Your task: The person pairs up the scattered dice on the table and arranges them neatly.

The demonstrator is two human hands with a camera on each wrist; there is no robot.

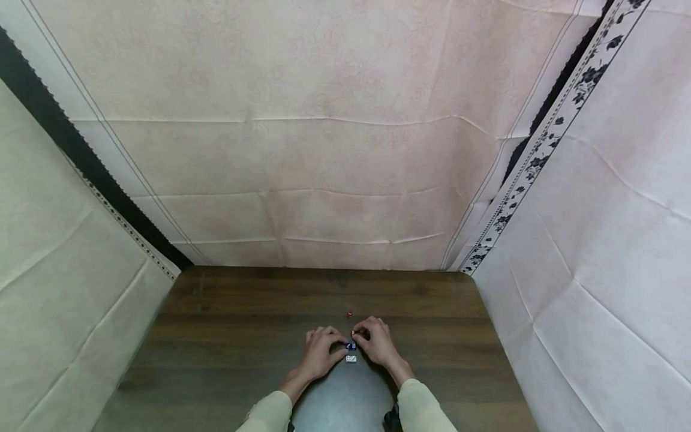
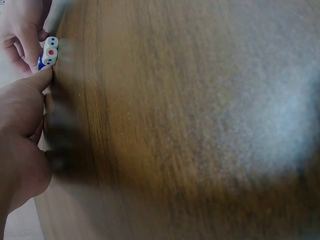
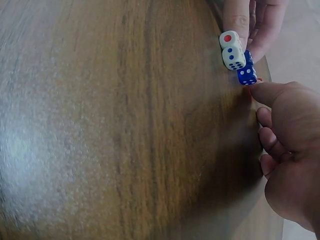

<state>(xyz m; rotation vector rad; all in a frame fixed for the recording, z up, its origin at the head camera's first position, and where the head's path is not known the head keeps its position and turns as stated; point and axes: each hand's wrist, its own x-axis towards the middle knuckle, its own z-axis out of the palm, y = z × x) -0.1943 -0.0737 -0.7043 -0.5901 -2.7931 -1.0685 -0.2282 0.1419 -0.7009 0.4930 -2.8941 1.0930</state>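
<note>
Two white dice (image 1: 351,359) sit side by side on the wooden table, with blue dice (image 1: 351,347) in a row just behind them. My left hand (image 1: 321,354) comes from the left, its thumb and a fingertip pinching the left blue die. On the other side my right hand (image 1: 376,343) pinches a small die (image 1: 353,332) between thumb and forefinger, behind the blue row; its colour is hard to make out. In the right wrist view the blue die (image 3: 247,75) lies close to the right thumb (image 3: 267,92), with a reddish edge just past it.
A single red die (image 1: 349,314) lies farther back on the wooden table (image 1: 243,318). Pale cloth curtains (image 1: 324,156) hang behind the table and on both sides. The table's near edge curves around the person's body.
</note>
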